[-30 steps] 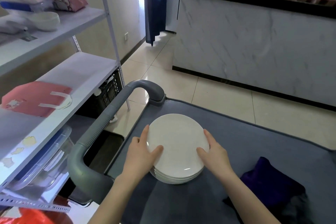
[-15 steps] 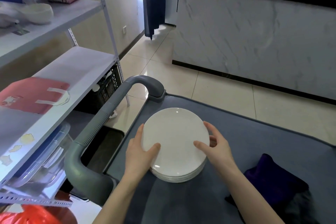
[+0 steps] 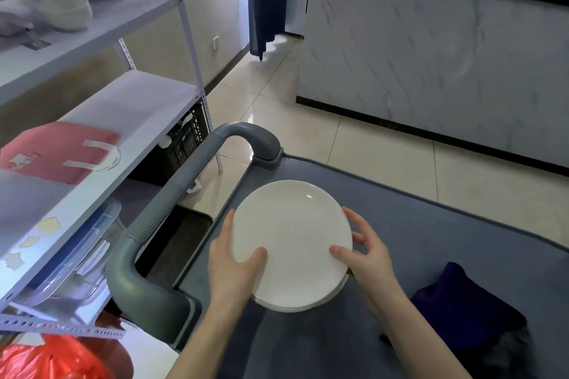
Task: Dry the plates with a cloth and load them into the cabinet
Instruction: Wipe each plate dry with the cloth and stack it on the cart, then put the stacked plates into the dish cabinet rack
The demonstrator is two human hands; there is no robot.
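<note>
**Top plate gripped at both rims; cloth lies off to the right**

- The stack (image 3: 308, 306) of white plates sits on the grey cart (image 3: 431, 231), at its left end, just inside the handle (image 3: 172, 203).
- The top plate (image 3: 292, 237) is offset up and to the left of the plates under it. It looks partly lifted, though I cannot tell whether it is fully clear of them.
- The left hand (image 3: 229, 261) grips the left rim, with the thumb on the plate's face and the fingers running along the edge.
- The right hand (image 3: 368, 255) holds the opposite rim, with the thumb on the face and the fingers spread and curled against the edge.
- The plate is round, so it has no long axis to line up. The grip spans it left to right, straight ahead of the person.
- The dark purple cloth (image 3: 462, 311) lies bunched on the cart, to the right of the stack and apart from it. It is nearer the right hand.
- My judgement is that drying comes next. The left hand would keep the plate while the right lets go and reaches out to its own side for the cloth.
- No closed cabinet shows. The open shelf rack (image 3: 132, 101) stands to the left, beyond the handle, so it is on the left hand's side.

Containers:
- A clear lidded tub (image 3: 86, 255) sits low in the rack; its contents are unreadable.
- A black crate (image 3: 184, 138) sits under the middle shelf, with something white at its edge.
- A pale bowl (image 3: 66, 11) is on the upper shelf; its inside is hidden.
</note>
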